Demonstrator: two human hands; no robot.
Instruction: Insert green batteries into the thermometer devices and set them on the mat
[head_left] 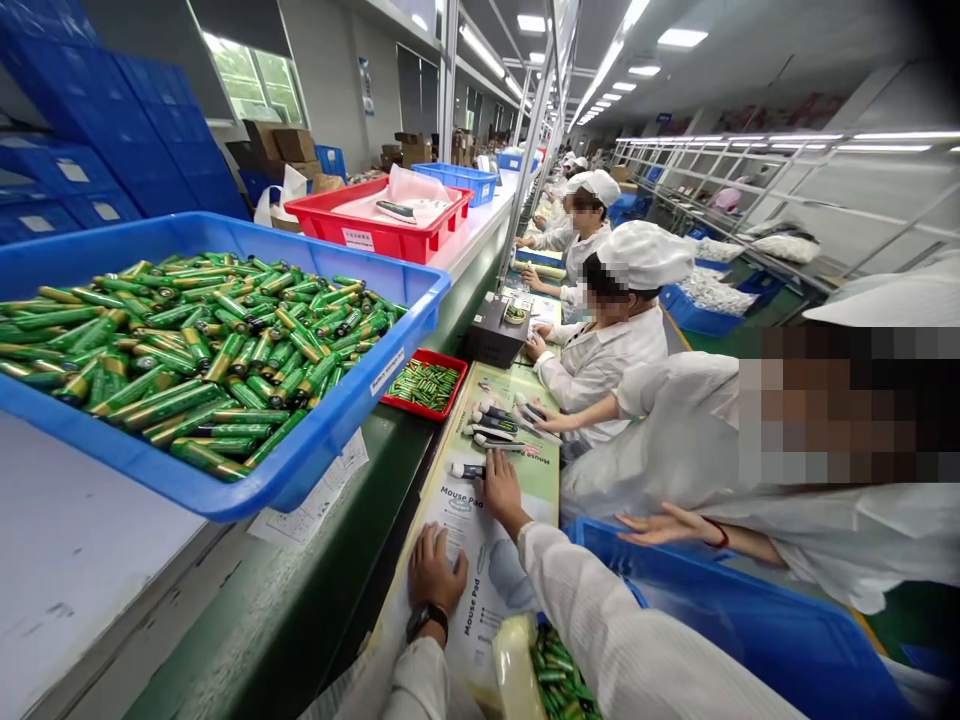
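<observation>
My left hand (436, 568), with a dark watch at its wrist, lies palm down on the printed mat (459, 522), fingers apart and holding nothing. Further forward, my right hand (504, 490) rests on the mat at the near end of a white and black handheld device (469, 470); its fingertips touch or nearly touch it, and what lies under them is hidden. Several similar devices (495, 425) lie together just beyond. Close to my right forearm is a pile of green batteries (559, 675) beside a pale yellow wrapped bundle (516, 660).
A big blue bin (322, 490) of green batteries fills the left. Beyond are a small red tray (431, 408) of batteries, a red bin (420, 240) and a dark box (495, 335). Co-workers in white sit along the right; one person's hand (551, 420) reaches near the devices. A blue bin (750, 610) stands lower right.
</observation>
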